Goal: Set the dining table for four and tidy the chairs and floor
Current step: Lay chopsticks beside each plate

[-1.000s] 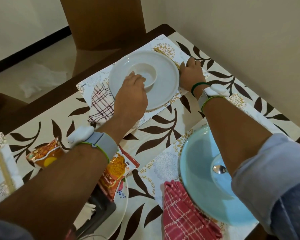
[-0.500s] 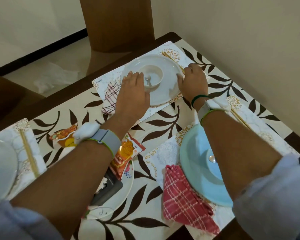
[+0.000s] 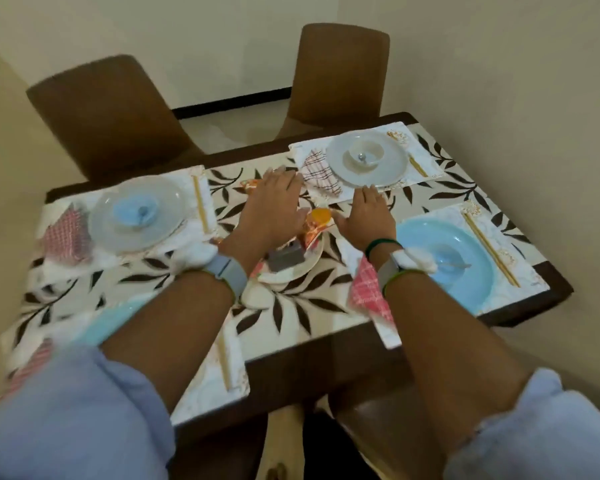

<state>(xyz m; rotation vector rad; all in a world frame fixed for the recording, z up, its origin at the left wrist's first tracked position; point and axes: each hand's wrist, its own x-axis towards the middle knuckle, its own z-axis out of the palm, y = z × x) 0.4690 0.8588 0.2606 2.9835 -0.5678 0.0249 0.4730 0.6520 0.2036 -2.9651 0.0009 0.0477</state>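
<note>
The dining table carries place settings. At far right a white plate holds a small bowl with a spoon, a checked napkin and chopsticks beside it. A light blue plate with chopsticks and a red napkin lies near right. A clear plate with a blue bowl sits at left. My left hand and my right hand hover flat, fingers straight, over the centre plate of snack packets, holding nothing.
Two brown chairs stand along the far side. A wall runs close along the table's right side. A blurred blue plate and chopsticks lie at the near left corner. A chair seat shows below the near edge.
Both hands let go of the far white plate and drew back to the table's middle. The camera pulled back and up, so the whole table shows.
</note>
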